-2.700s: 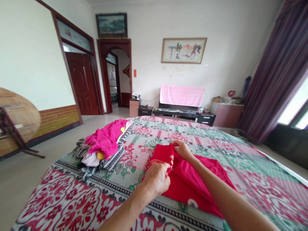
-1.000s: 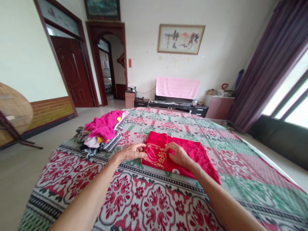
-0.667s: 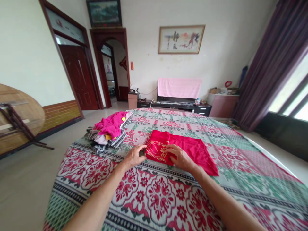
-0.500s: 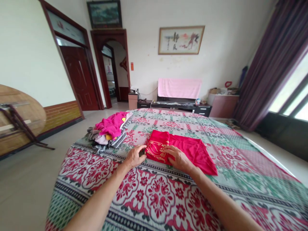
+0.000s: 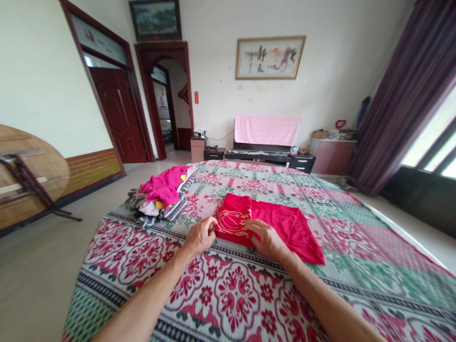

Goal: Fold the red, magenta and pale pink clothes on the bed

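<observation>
A red garment with a gold print (image 5: 281,225) lies partly folded on a bed spread with a red, green and white patterned cover (image 5: 221,294). My left hand (image 5: 200,235) pinches the near left corner of the folded part, fingers curled on the cloth. My right hand (image 5: 265,239) rests on the near edge of the same fold, fingers bent and gripping the cloth. The gold print shows between both hands.
A pile of clothes, magenta on top with striped pieces under it (image 5: 162,195), sits at the bed's far left. A folded round wooden table (image 5: 28,173) leans at the left wall. A low TV stand with a pink cloth (image 5: 267,130) stands beyond the bed.
The garment was held up and folded over, then laid flat. Both hands have slid to its near edge, and the fingers have closed on the cloth.
</observation>
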Motion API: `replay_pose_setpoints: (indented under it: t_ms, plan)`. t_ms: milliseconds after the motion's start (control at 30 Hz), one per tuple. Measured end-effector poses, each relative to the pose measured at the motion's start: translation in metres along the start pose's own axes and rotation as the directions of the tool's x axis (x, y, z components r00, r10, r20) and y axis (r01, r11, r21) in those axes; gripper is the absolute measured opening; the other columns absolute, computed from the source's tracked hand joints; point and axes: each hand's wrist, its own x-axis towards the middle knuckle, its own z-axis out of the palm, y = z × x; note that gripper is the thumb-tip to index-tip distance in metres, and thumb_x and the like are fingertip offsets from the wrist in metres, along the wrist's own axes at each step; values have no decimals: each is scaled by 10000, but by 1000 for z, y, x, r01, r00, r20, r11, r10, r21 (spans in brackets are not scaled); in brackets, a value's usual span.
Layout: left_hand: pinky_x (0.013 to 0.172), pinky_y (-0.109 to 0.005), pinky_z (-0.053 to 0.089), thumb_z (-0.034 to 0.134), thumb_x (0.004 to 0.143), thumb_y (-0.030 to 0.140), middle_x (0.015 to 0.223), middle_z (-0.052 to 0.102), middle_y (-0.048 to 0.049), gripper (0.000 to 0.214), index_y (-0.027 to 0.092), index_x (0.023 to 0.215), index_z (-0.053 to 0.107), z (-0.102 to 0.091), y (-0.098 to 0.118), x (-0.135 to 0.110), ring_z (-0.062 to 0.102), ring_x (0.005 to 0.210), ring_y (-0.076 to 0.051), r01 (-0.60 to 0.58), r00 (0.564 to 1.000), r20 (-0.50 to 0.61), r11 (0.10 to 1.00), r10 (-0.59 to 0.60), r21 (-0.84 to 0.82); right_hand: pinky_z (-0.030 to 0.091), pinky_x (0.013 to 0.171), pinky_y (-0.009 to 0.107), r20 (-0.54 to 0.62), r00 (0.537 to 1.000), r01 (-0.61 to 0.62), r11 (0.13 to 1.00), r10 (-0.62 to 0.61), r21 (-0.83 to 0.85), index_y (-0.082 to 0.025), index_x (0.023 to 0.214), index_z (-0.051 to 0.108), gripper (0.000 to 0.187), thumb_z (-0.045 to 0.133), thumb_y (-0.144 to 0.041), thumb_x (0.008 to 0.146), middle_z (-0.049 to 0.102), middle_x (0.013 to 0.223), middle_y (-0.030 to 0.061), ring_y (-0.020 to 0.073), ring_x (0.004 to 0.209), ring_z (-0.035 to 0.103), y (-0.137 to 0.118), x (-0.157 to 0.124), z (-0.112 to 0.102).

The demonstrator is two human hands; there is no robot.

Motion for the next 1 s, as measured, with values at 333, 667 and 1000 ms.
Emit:
replay_pose_setpoints:
  t_ms: [333, 667, 1000]
  plan:
    - [697, -242, 426, 478, 701, 91, 756, 568, -8, 229, 206, 816, 639, 0, -1, 0, 537, 704, -135, -62, 998, 35, 996, 60, 57, 428, 903, 386, 89, 996, 18, 993, -8, -115, -216, 971, 670, 339, 527, -104, 684, 628, 1092, 72, 215, 993, 565, -12, 0, -12]
    - [737, -256, 441, 510, 776, 187, 835, 605, -31, 179, 206, 856, 669, -3, 1, 1, 576, 795, -149, -81, 994, 70, 996, 83, -29, 405, 805, 290, 173, 984, 59, 990, -36, -131, -202, 924, 625, 162, 515, -152, 816, 591, 965, 59, 166, 878, 532, -57, 31, 17]
    - [722, -253, 439, 492, 746, 120, 787, 594, -15, 144, 197, 819, 589, -1, -1, 0, 554, 754, -143, -88, 994, 53, 994, 91, -64, 350, 613, 228, 199, 959, -146, 955, 200, -258, -199, 877, 591, 124, 476, -163, 847, 576, 844, 36, 135, 724, 546, -54, 43, 39]
